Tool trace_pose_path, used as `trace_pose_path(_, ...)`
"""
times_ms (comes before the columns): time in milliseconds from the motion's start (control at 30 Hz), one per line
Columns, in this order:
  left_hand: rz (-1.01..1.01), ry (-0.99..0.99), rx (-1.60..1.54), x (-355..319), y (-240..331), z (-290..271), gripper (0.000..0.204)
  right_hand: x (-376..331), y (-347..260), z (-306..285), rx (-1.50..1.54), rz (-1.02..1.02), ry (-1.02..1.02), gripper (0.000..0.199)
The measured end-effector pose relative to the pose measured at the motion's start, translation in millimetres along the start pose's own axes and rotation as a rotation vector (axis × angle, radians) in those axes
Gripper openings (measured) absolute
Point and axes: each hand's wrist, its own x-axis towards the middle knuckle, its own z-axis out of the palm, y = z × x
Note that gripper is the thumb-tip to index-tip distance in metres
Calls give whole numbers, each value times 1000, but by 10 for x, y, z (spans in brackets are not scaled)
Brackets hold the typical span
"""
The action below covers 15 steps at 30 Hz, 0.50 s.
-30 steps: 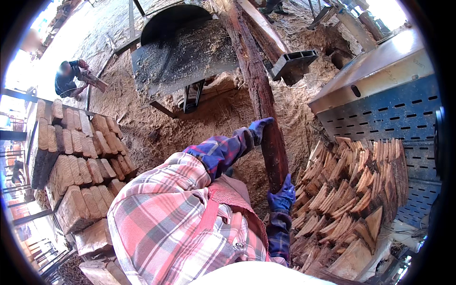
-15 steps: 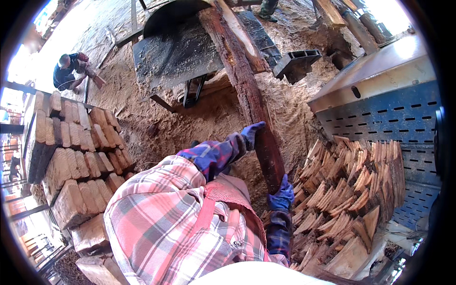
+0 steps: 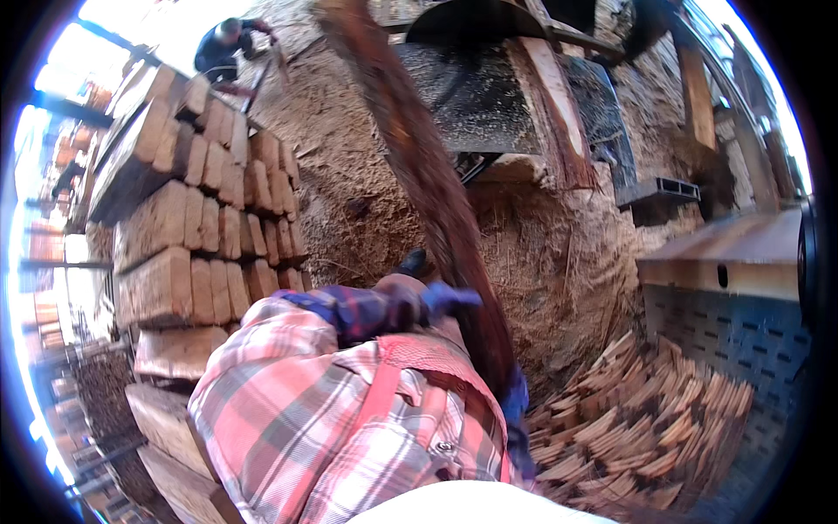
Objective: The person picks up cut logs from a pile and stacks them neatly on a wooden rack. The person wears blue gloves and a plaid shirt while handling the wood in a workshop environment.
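A long, dark, bark-covered wood slab (image 3: 419,157) runs from my body up to the far side, tilted to the left. My left hand (image 3: 450,302), in a blue glove and blurred by motion, grips the slab's left edge partway along. At its near end, my right hand (image 3: 516,400), also blue-gloved, is closed on the slab, its fingers partly hidden. A second timber with a pale cut face (image 3: 554,109) lies on the dark metal table (image 3: 471,105), which is strewn with sawdust, to the right of the slab.
Stacked planks (image 3: 205,218) rise at my left. A heap of thin wood slats (image 3: 646,428) lies to the right, by a blue slotted metal panel (image 3: 733,332). A dark curved plate (image 3: 476,22) stands at the table's far side. Another person (image 3: 229,54) bends at far left.
The slab has swung left, off the metal table and apart from the pale timber, with both hands moving along on it. My view has turned to the right.
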Motion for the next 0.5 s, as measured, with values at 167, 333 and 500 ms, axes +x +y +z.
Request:
trace_pose_path(167,-500,784,-791,-83,-2084,-2940,18,1934,-1809,475,8,-389,-17,90)
trace_pose_path(333,-413,803,-413,-896,-2878,-3994,15,4042,-1195,-65,1236,481,415,98)
trace_pose_path(500,-574,658,-894,-53,-2324,-2542,21,4797,-918,-221,1628,448,539,70)
